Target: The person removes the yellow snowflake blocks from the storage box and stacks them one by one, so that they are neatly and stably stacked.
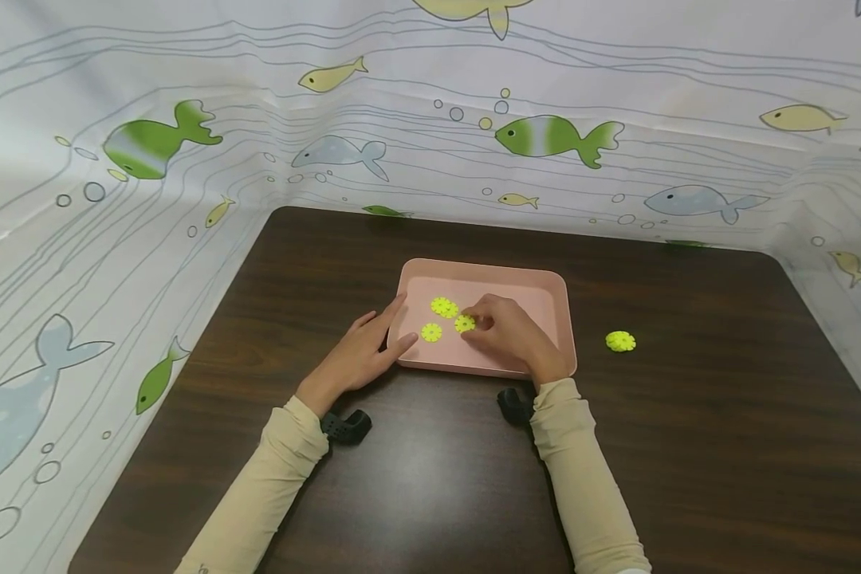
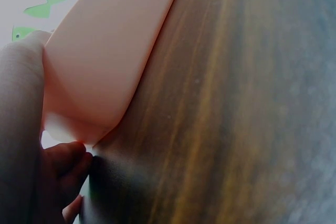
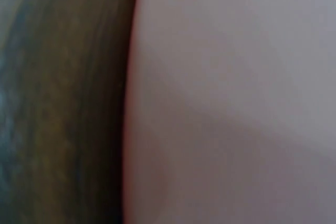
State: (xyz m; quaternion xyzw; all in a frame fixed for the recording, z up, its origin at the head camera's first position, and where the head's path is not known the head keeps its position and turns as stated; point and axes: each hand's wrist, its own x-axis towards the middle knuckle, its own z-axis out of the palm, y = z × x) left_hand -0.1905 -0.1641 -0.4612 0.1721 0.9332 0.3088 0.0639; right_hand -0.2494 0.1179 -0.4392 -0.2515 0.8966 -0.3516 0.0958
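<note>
A shallow pink tray lies on the dark table, also filling much of the left wrist view. My left hand grips its near left corner, thumb over the rim and fingers along the outside. Inside the tray, my right hand pinches a yellow notched disc between thumb and fingers. To the left of it lie a loose yellow disc and overlapping yellow discs. In the right wrist view, the tray wall hides the right hand's fingers.
A small pile of yellow discs sits on the wooden table to the right of the tray. A white curtain printed with fish stands along the back and sides. Each wrist wears a black camera mount.
</note>
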